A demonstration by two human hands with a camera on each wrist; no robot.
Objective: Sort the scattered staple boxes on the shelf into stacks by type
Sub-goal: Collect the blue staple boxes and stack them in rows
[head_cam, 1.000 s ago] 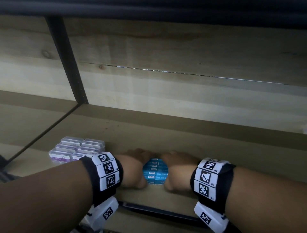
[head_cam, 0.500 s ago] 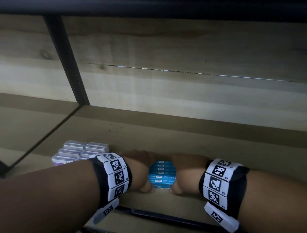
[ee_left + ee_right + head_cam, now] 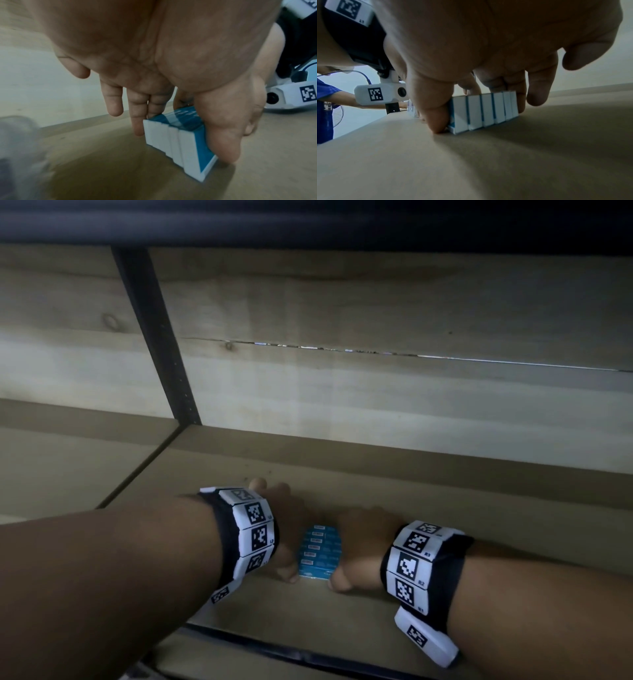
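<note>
A row of several blue-and-white staple boxes (image 3: 320,553) stands on edge on the wooden shelf (image 3: 445,508), near its front. My left hand (image 3: 291,542) grips the row's left side, thumb at the near end and fingers (image 3: 137,121) at the far end. My right hand (image 3: 346,549) grips the right side the same way, its thumb (image 3: 435,116) pressed on the nearest box. White box ends show in the left wrist view (image 3: 171,139) and in the right wrist view (image 3: 482,109). The row rests on the shelf.
A black metal upright (image 3: 154,337) rises at the back left before the wooden back panel (image 3: 376,405). A black rail (image 3: 291,654) runs along the shelf's front edge. A blurred grey pile (image 3: 15,135) lies left of the blue row; my left forearm hides it in the head view.
Both hands keep their hold on the blue row. My left forearm has risen in the head view and now covers the grey-purple boxes that showed at the left.
</note>
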